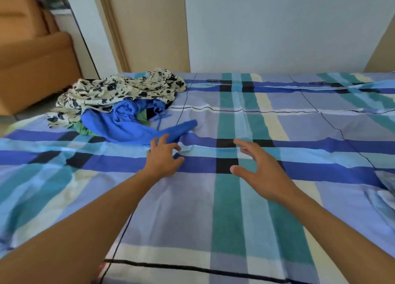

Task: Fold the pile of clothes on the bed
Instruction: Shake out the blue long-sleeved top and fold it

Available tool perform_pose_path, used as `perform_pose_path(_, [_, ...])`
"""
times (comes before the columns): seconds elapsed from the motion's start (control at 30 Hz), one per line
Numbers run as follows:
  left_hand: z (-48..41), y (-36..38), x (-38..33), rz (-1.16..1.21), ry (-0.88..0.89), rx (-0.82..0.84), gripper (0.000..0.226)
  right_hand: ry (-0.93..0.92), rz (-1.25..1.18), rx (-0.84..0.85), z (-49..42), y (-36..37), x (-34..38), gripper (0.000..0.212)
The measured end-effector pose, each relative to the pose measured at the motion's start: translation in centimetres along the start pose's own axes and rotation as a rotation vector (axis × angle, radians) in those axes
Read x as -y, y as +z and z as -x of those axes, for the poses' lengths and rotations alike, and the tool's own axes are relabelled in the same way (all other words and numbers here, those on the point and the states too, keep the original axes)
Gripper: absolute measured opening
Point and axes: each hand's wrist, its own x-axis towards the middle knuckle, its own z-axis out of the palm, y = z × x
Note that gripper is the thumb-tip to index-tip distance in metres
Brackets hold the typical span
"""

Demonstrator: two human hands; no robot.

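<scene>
A pile of clothes lies at the far left of the bed (235, 209). On top is a cream garment with dark flowers (119, 91). Below it lies a blue garment (124, 121), one blue sleeve stretching right, with a bit of green cloth (82, 128) under it. My left hand (163, 157) reaches to the end of that blue sleeve, fingers spread and touching its edge, gripping nothing that I can see. My right hand (256, 168) hovers open above the bedcover, fingers spread, holding nothing.
The bedcover is a blue, teal and cream plaid with a few wrinkles. An orange sofa (32, 55) stands beyond the bed's left corner. A beige door (149, 27) and a pale wall lie behind the bed. A rumpled fold of cover (382, 189) sits at the right edge.
</scene>
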Motion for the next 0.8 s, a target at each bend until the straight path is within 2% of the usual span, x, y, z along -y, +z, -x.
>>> perform_pose_path(0.17, [-3.3, 0.2, 4.7, -0.213, -0.108, 0.086, 0.044, -0.001, 0.031, 0.022, 0.9, 1.3, -1.1, 0.062])
perform_pose_path(0.3, [-4.4, 0.4, 5.3, -0.153, -0.119, 0.064, 0.046, 0.016, 0.024, 0.039, 1.3, 1.5, -1.3, 0.064])
perform_pose_path(0.43, [-2.7, 0.1, 0.1, 0.067, 0.099, 0.030, 0.033, 0.022, 0.029, 0.029, 1.1, 1.5, -1.1, 0.070])
perform_pose_path(0.5, [-0.8, -0.9, -4.6, 0.265, 0.246, 0.036, 0.032, 0.032, 0.014, 0.029, 0.8, 1.8, -1.0, 0.083])
perform_pose_path(0.6, [3.5, -2.5, -11.4, 0.573, 0.447, 0.233, 0.032, 0.088, -0.284, 0.029, 0.0, 2.2, -0.3, 0.108])
perform_pose_path(0.63, [4.6, -2.7, -12.8, 0.675, 0.480, 0.322, 0.028, 0.096, -0.408, -0.005, -0.1, 2.0, -0.3, 0.104])
perform_pose_path(0.7, [6.1, -2.9, -14.5, 0.835, 0.510, 0.438, 0.027, 0.086, -0.523, -0.107, -0.4, 0.8, -0.2, 0.070])
perform_pose_path(0.73, [6.6, -2.9, -14.9, 0.880, 0.520, 0.437, 0.028, 0.070, -0.529, -0.118, -0.2, 0.1, 0.1, 0.052])
perform_pose_path(0.8, [7.1, -3.1, -15.5, 0.926, 0.514, 0.346, 0.028, 0.094, -0.557, -0.102, 0.4, -1.2, 0.3, 0.034])
